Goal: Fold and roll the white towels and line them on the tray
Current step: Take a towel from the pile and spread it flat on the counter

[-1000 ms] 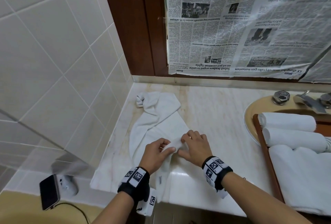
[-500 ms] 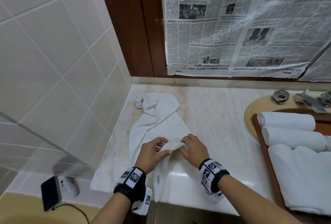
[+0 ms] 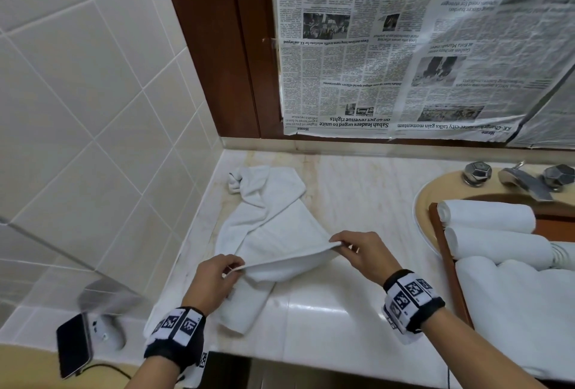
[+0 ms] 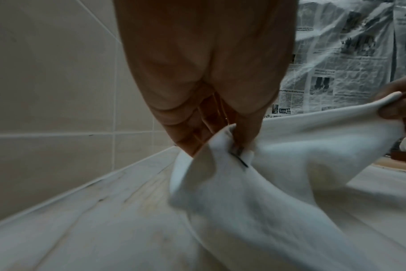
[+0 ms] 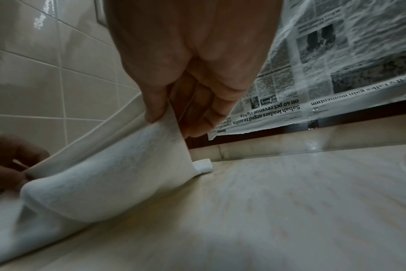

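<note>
The white towel (image 3: 273,242) lies in the middle of the frame, long way running from lower left up toward the wall. The left hand (image 3: 214,283) and right hand (image 3: 364,251) each pinch its near edge. Upside-down newspaper (image 3: 404,46) reads "Sabah leaders urged to unite". The tray (image 3: 448,264) is cut off at right.

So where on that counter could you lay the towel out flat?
Bare counter lies between the towel and the sink, up to the back wall. The tray is crowded with rolled towels.
</note>
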### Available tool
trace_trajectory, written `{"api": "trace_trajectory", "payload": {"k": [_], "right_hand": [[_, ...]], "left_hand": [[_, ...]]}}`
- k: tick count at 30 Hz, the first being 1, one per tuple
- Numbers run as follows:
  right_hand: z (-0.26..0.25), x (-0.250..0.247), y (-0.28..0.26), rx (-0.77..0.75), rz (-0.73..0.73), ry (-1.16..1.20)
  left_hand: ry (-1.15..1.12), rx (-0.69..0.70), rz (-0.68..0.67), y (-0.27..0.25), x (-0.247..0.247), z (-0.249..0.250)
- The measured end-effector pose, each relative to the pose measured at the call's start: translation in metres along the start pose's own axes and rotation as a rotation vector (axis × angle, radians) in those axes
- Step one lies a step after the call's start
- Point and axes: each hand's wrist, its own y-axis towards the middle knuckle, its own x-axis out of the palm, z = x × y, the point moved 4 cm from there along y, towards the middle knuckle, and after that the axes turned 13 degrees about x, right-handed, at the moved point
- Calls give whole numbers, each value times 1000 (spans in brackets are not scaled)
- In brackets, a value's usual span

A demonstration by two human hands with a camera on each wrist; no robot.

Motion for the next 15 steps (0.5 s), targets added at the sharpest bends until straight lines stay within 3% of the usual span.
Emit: {"api": "trace_trajectory", "payload": {"k": [5,11,15], "right_hand": [[9,-4,-10,63,18,78],[18,-5,-11,136,-16,97],[16,-6,-7,173,-40,97]], "left_hand": [[62,-67,74,-10,-6,-13],[-99,-206,195,-10,-14,-14],[-183,-244,191,4,-17,-12]]}}
